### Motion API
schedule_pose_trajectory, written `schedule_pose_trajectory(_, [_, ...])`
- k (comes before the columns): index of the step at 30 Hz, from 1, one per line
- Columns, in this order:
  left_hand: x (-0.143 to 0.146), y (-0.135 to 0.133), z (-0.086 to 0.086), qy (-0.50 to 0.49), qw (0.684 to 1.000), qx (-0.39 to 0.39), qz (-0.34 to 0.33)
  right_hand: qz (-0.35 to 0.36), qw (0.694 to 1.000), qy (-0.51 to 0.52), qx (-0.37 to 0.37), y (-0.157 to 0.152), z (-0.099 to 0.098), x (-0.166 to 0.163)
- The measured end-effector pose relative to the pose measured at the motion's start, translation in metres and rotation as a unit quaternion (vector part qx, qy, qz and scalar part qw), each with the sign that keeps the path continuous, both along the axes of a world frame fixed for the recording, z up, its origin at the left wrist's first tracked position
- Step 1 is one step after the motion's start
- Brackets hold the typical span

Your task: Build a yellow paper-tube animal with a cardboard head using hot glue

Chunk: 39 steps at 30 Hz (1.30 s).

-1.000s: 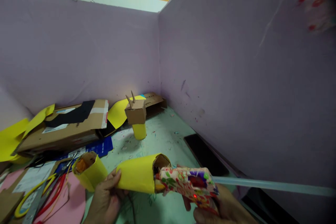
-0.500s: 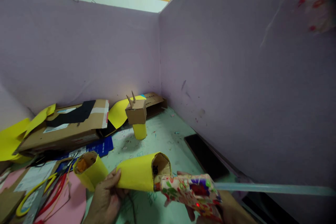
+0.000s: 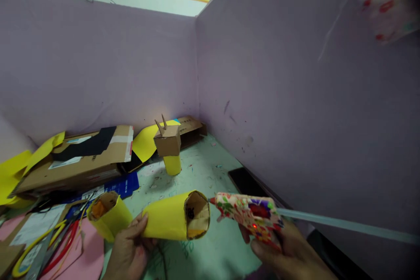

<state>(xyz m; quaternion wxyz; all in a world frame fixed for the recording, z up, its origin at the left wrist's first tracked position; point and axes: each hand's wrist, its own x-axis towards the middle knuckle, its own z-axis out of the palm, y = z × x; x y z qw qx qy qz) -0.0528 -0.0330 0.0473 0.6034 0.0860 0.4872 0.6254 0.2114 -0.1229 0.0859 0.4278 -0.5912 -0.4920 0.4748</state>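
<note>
My left hand (image 3: 131, 245) grips the closed end of a yellow paper-covered cardboard tube (image 3: 166, 216), whose open brown mouth faces right. In my right hand (image 3: 278, 245) is a glue gun (image 3: 247, 212) with a flowered pattern, a small red light and a long clear glue stick (image 3: 348, 225) out of its back. The gun's nozzle is close to the upper rim of the tube; whether it touches I cannot tell. A second yellow tube (image 3: 114, 218) stands just left of the first, its open top holding something orange.
A cardboard box figure (image 3: 167, 140) with two spikes stands on a yellow base farther back. At left lie yellow-handled scissors (image 3: 36, 245), red-handled scissors (image 3: 62, 249), pink paper (image 3: 87, 253) and a large carton (image 3: 98, 157). A dark phone-like slab (image 3: 244, 181) lies by the purple wall (image 3: 278, 96).
My right hand has raised the glue gun and moved it right, so its nozzle left the lower part of the tube's mouth. The left hand keeps hold of the tube.
</note>
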Motion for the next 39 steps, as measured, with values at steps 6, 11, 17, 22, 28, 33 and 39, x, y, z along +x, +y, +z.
schedule_pose_trajectory(6, [0.001,0.000,0.001,-0.001,1.000,-0.003,0.004,0.002,0.999,-0.020,0.034,0.012,0.002,-0.006])
schedule_pose_trajectory(11, [0.001,0.001,0.000,-0.001,1.000,-0.005,0.004,0.018,0.999,-0.022,0.040,0.015,0.001,-0.008])
schedule_pose_trajectory(17, [-0.001,0.001,-0.005,-0.004,1.000,0.006,0.001,0.002,1.000,-0.011,0.016,0.014,-0.002,-0.007])
schedule_pose_trajectory(22, [-0.002,0.001,-0.006,-0.011,1.000,0.010,-0.002,-0.001,1.000,-0.008,0.026,0.015,-0.005,-0.009])
schedule_pose_trajectory(28, [0.000,0.000,-0.002,-0.012,1.000,-0.001,0.006,-0.014,1.000,-0.015,0.015,0.014,-0.005,-0.006])
schedule_pose_trajectory(33, [0.001,0.000,0.001,-0.004,1.000,-0.013,0.004,-0.017,0.999,-0.021,0.022,0.010,-0.005,-0.001])
schedule_pose_trajectory(39, [0.000,0.001,0.000,0.000,1.000,-0.011,0.013,-0.003,1.000,-0.019,-0.004,0.002,-0.010,0.005])
